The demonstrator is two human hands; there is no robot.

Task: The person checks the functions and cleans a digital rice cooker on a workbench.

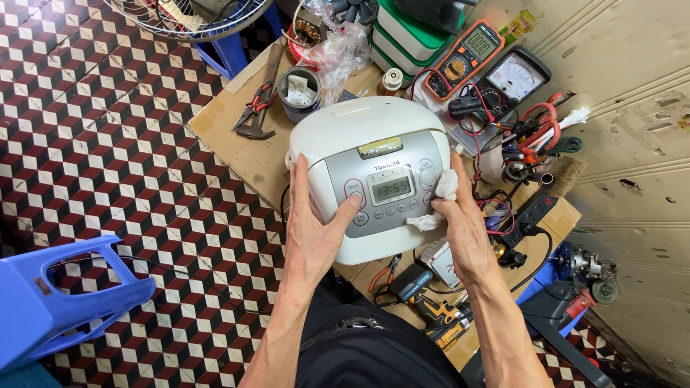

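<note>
**White rice cooker on cardboard-topped bench**

Rice cooker (370, 176) – white, grey control panel, lit display; sits mid-bench on cardboard (237, 147).
Left hand (314, 230) – open, palm flat against the cooker's near-left side, thumb on the panel.
Right hand (463, 226) – fingers pinching a crumpled white tissue (440, 197) against the panel's right edge.
Nearby – orange multimeter (463, 61), pliers (256, 104), blue stool (61, 298).

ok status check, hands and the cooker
Left hand steadying rice cooker, thumb at a button. Right hand pressing white tissue against panel. Cluttered workbench, nothing blocking.
</note>
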